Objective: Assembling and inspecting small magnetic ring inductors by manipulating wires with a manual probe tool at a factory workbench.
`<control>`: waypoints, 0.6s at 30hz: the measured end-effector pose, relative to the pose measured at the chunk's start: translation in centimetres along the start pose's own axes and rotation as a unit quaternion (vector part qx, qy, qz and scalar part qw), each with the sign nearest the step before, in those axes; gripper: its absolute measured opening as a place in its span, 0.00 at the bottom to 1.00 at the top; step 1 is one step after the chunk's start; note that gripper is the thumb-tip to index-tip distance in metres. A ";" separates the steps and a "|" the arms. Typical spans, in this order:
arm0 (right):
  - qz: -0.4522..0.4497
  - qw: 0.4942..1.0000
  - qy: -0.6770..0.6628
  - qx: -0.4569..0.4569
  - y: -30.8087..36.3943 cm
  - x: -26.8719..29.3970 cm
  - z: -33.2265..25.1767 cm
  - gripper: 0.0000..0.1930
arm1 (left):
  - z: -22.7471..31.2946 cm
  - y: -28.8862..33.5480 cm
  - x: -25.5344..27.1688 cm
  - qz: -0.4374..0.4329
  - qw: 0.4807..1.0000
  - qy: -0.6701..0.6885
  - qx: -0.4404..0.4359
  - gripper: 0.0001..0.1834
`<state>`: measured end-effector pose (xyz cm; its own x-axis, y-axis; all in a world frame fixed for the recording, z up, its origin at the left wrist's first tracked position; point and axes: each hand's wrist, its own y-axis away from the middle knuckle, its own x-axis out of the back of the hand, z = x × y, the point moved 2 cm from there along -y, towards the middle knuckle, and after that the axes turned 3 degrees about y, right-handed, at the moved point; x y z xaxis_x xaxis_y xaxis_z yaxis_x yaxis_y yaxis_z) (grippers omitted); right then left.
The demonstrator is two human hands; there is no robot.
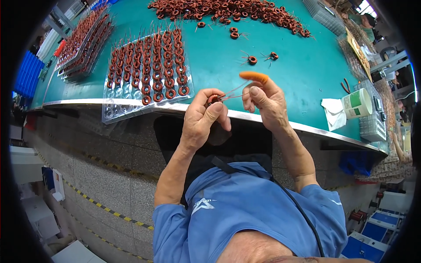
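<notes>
My left hand (199,116) grips a copper-wound toroidal coil (214,99) between thumb and fingers, just above the table's front edge. Thin wire leads (232,96) stretch from the coil toward my right hand (268,103), whose thumb and fingers are pinched on a lead. An orange finger cot (254,77) covers the right index finger, which points out to the left. Left of my hands, a clear plastic tray (125,96) holds rows of similar coils (158,86) with their leads sticking up. Two loose coils (252,60) lie beyond my right hand.
A large heap of coils (232,9) covers the far side of the green table (302,83). Stacked filled trays (85,48) stand at the far left. On the right are a white-and-green tub (357,104), a white cloth (334,113), pliers (346,86) and stacked trays (373,127).
</notes>
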<state>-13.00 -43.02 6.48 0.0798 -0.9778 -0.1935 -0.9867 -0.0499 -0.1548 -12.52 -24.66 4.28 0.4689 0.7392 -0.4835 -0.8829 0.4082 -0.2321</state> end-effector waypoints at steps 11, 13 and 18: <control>0.041 0.999 0.003 -0.031 0.0 0.3 0.4 0.09 | 0.2 0.3 0.1 -0.025 0.986 -0.161 0.024 0.17; 0.039 0.999 0.018 -0.022 0.2 0.2 0.1 0.09 | 0.5 0.4 0.0 -0.011 0.986 -0.161 0.033 0.16; 0.042 0.998 0.055 -0.003 0.6 -0.8 -1.0 0.16 | 0.2 0.6 -0.7 0.036 0.997 -0.069 0.026 0.13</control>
<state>-13.81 -42.52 7.51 -0.0191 -0.9950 -0.0985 -0.9902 0.0324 -0.1361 -13.37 -24.77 4.64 0.4062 0.8326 -0.3765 -0.9137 0.3753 -0.1559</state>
